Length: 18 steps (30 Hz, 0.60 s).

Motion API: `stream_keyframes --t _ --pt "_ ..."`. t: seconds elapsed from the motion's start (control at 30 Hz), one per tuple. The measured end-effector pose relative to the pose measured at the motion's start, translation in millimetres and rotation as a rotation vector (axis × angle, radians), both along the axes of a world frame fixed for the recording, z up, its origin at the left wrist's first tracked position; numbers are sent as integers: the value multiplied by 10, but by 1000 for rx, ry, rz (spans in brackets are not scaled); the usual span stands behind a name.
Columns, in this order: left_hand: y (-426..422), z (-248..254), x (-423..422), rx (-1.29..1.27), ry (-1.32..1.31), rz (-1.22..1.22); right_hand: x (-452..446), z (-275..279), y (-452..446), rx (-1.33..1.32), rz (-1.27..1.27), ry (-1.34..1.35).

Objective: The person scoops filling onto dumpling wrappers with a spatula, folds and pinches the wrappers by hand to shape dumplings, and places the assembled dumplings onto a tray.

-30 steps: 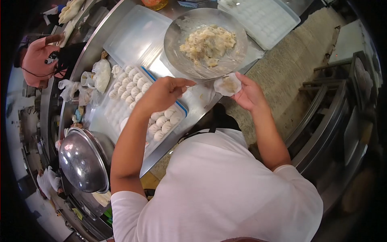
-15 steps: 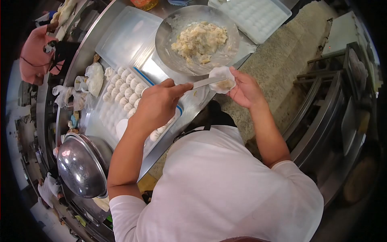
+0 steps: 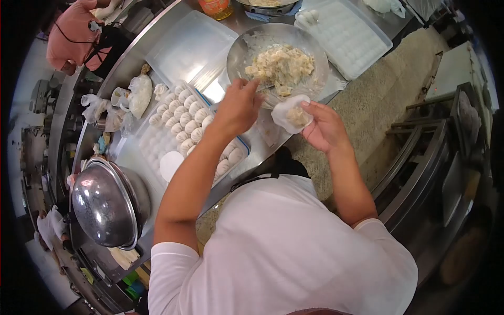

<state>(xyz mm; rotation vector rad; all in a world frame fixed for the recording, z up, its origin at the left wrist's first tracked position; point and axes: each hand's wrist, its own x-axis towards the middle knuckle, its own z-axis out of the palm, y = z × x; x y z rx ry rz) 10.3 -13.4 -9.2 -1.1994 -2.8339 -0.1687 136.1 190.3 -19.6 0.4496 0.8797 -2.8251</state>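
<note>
From my station I see the wrapper [image 3: 284, 117] cupped in the right hand [image 3: 323, 126], just below the steel bowl [image 3: 236, 60] and clear of its rim. That hand grips it at four o'clock, thumb over the edge and fingers behind, which I judge keeps the dab of filling [image 3: 297, 116] from sliding out. Its hollow faces up toward my camera; being nearly round, it shows me no firm long axis. At the wrapper's ten o'clock, the left hand [image 3: 241, 107] is closed, I believe around a spatula [image 3: 266, 87], mostly hidden and blurred, whose long axis seems to run toward two o'clock, into the bowl. The filling heap [image 3: 283, 64] sits at twelve o'clock from the wrapper, and the tray [image 3: 152, 147] of pleated dumplings [image 3: 186, 119] at nine; I'd guess both are placed there for short reaches.
</note>
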Motion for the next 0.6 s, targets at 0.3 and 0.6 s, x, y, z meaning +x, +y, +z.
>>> stream_keyframes --t 0.3,0.6 --pt "-463 291 318 1419 -1799 441 -181 303 -561 765 192 293" --pt "-1073 432 852 1796 -1644 69 -66 849 -999 1141 208 510"
